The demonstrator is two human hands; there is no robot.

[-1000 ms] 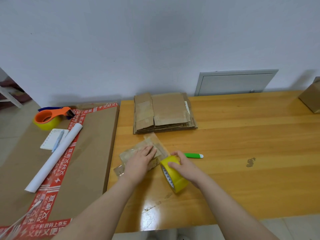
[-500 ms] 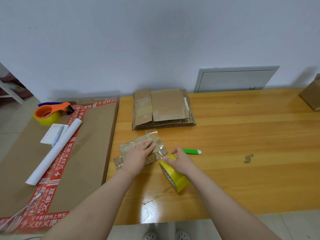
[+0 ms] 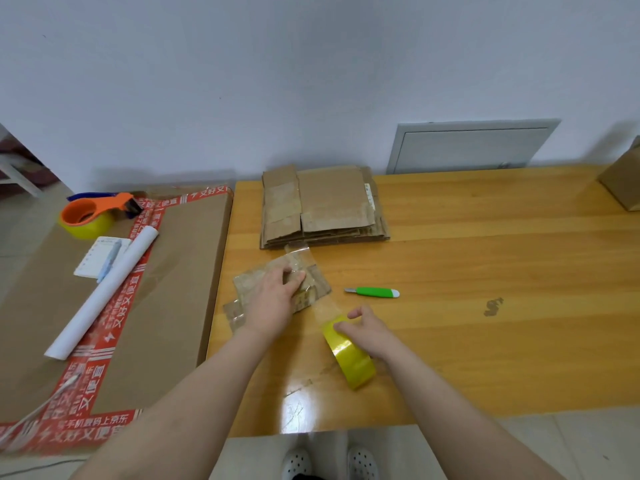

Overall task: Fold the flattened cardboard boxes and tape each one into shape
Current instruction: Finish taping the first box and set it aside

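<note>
**Tape drawn out from a pinned box near the table's left edge**

The small box point(image 3: 251, 289) being worked on lies close to the left edge of the table point(image 3: 485, 271), just in front of the stack of flattened boxes point(image 3: 325, 206) that sits against the back edge. The left hand point(image 3: 273, 303) lies on top of it, fingers spread and pressing down, not curled round anything. Its job looks like anchoring: it keeps the light cardboard from sliding while the tape is pulled.

The right hand point(image 3: 367, 332) grips the yellow tape roll point(image 3: 349, 355), fingers curled over its rim. The roll stands on edge nearer the front edge of the table. A clear strip of tape point(image 3: 325, 311) runs from the box to the roll, taut and low, which probably lets it go on flat without wrinkles. A loose end of tape sticks up past the far side of the box, so the strip seems to cross its top. How fully the box is folded under the hand, I cannot tell.

A green cutter point(image 3: 375, 292) lies just right of the box, within easy reach of the right hand, likely for cutting the strip. A large carton point(image 3: 173, 289) butts against the table's left edge and holds a tape dispenser point(image 3: 90, 216), a paper roll point(image 3: 107, 292) and a notepad point(image 3: 100, 258), all apart from the work. The tall stack suggests most boxes are not yet done.
</note>
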